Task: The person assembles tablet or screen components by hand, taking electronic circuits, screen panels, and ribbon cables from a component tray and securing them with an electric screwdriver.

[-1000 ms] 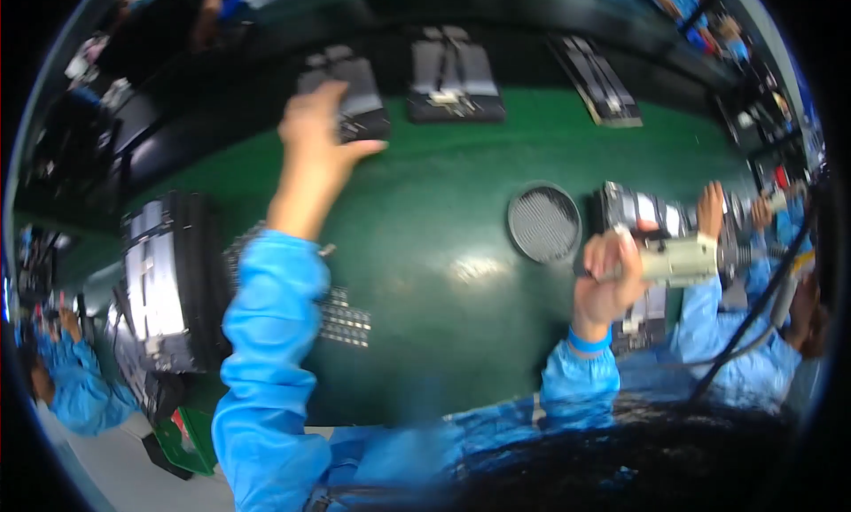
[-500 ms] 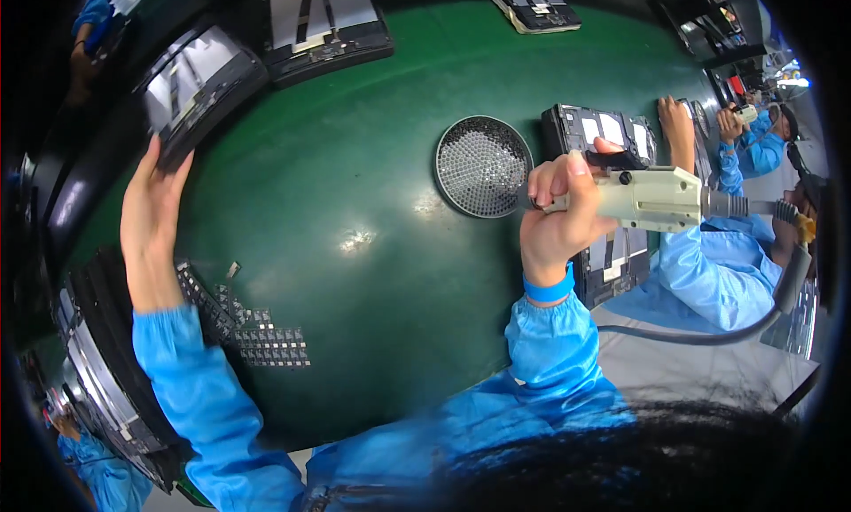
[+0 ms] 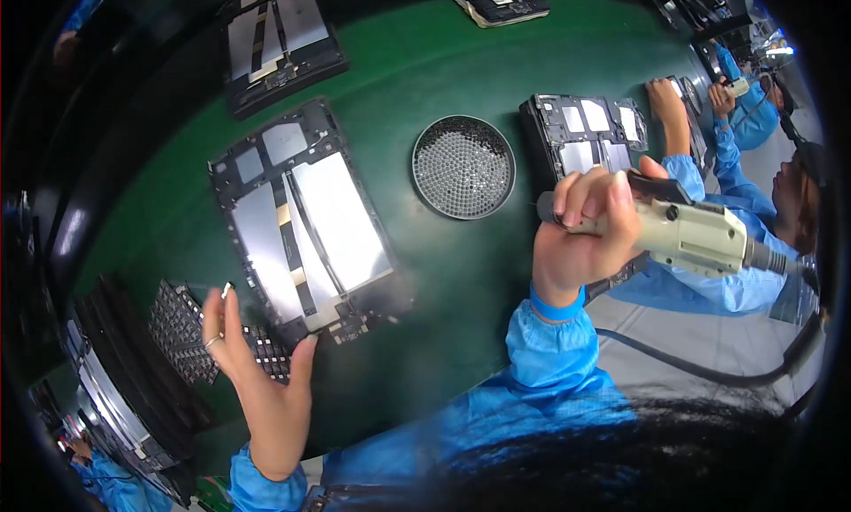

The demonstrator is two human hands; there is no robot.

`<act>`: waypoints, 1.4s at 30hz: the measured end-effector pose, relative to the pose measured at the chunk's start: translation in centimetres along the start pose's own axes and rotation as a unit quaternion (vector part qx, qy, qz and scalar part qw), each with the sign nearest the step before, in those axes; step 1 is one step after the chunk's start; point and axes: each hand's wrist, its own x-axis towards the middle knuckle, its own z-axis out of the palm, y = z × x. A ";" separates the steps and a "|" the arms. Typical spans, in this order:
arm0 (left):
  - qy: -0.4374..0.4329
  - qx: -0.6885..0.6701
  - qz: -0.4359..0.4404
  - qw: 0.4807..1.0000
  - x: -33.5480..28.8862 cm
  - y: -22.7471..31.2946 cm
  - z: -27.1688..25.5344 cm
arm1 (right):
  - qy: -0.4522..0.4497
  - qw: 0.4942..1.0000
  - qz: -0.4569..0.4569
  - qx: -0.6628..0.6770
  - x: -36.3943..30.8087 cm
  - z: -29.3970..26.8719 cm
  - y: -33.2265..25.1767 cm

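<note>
left grip [image 3: 266, 392]: thumb and fingers spread well apart, nothing clamped. thumb tip is at the near left corner of an opened tablet [image 3: 346, 219]; touching or just beside, can't tell. tablet lies flat on the green desk [image 3: 399, 335], left of centre, angled, pale battery panels up, dark flex strips running down the middle. tiny pale part [image 3: 228, 289] right at the left index fingertip; contact unclear.

right grip [image 3: 581, 228]: fingers wrapped around a cream electric screwdriver [image 3: 700, 233], held roughly level, nose pointing left, tail cable curving down on the right. blue wristband [image 3: 557, 310] on that wrist.

round screw tray [image 3: 464, 171] sits between tablet and screwdriver nose, apart from both; dark screws bunched along its far side, dimpled base.

rows of small dark parts [image 3: 182, 330] lie left of the tablet's near end, partly behind the left fingers. stack of tablets [image 3: 115, 375] stands at far left. second tablet [image 3: 284, 42] past the first, third tablet [image 3: 496, 0] at the far edge. another stack [image 3: 576, 126] on the right, co-worker's hand [image 3: 669, 109] just beyond it.
</note>
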 end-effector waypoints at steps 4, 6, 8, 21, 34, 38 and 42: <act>-0.124 -0.071 0.166 0.976 5.8 6.8 2.8 | 0.000 0.998 0.021 -0.059 -0.3 0.5 0.2; -0.097 -0.046 0.250 0.962 9.2 9.6 8.1 | 0.006 0.999 0.027 -0.038 -0.3 0.6 0.3; -0.033 -0.016 0.288 0.957 11.7 10.1 13.0 | 0.009 0.999 0.037 -0.018 -0.6 0.6 0.3; -0.251 -0.146 0.318 0.903 14.1 5.1 6.1 | -0.146 0.974 0.173 0.023 -3.2 1.6 1.5; 0.011 -0.165 -0.118 0.979 0.6 -6.8 -2.6 | -0.172 0.966 0.195 0.004 -3.9 1.4 4.1; 0.003 -0.131 -0.085 0.988 -0.9 -6.7 -3.5 | -0.169 0.964 0.206 -0.020 -4.2 1.7 4.0; 0.010 -0.142 -0.079 0.987 -1.9 -7.5 -3.8 | -0.184 0.962 0.200 -0.003 -4.4 1.7 4.2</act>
